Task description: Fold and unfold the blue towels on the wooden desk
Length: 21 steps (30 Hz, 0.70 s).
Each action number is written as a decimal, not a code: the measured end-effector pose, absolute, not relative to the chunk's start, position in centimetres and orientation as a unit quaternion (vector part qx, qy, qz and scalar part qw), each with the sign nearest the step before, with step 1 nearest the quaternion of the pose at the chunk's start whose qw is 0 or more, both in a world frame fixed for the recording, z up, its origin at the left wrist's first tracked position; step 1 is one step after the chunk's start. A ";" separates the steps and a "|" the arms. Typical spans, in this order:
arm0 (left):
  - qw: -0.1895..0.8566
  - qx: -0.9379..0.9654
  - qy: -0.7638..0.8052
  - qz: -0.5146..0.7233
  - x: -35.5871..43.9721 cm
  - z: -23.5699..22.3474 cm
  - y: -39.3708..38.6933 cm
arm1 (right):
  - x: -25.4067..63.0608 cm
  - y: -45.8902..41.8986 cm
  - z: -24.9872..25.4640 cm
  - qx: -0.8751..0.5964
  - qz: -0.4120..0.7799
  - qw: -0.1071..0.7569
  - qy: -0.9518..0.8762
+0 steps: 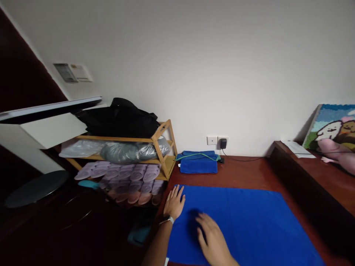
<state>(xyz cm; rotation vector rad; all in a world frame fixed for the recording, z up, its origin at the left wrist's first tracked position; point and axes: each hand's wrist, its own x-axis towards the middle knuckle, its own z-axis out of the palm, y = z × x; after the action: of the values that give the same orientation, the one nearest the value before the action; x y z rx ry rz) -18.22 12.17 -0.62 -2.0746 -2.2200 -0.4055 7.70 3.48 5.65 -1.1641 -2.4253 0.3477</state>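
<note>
A blue cloth (249,221) lies spread flat on the reddish-brown wooden surface (241,171). My left hand (174,202), with a watch on its wrist, rests fingers apart on the cloth's far left corner and the bare wood beside it. Over the left part of the cloth is my right hand (212,236), slightly blurred, its fingers stretched out and a dark shadow under it. Neither hand grips anything. Beyond the cloth, near the wall, sits a folded blue cloth bundle (198,166) with a green cord across it.
At left stands a wooden rack (163,155) with several lilac slippers (119,171), plastic-wrapped items and a black bag (122,120). A dark round stool (39,188) is beside it. A charger (223,143) is plugged into the wall. On the right, a raised ledge holds a picture (330,125) and a pink toy (337,153).
</note>
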 end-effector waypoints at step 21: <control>0.031 -0.673 -0.727 -0.131 -19.3 -1.8 12.9 | 30.8 17.8 -0.5 -0.696 0.048 0.009 -0.716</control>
<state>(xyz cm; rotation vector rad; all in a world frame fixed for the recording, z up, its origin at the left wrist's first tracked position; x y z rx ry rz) -19.33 12.95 -1.77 -2.0734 -2.2406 -0.4035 30.75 17.80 -0.53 -2.1751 -2.2366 0.1503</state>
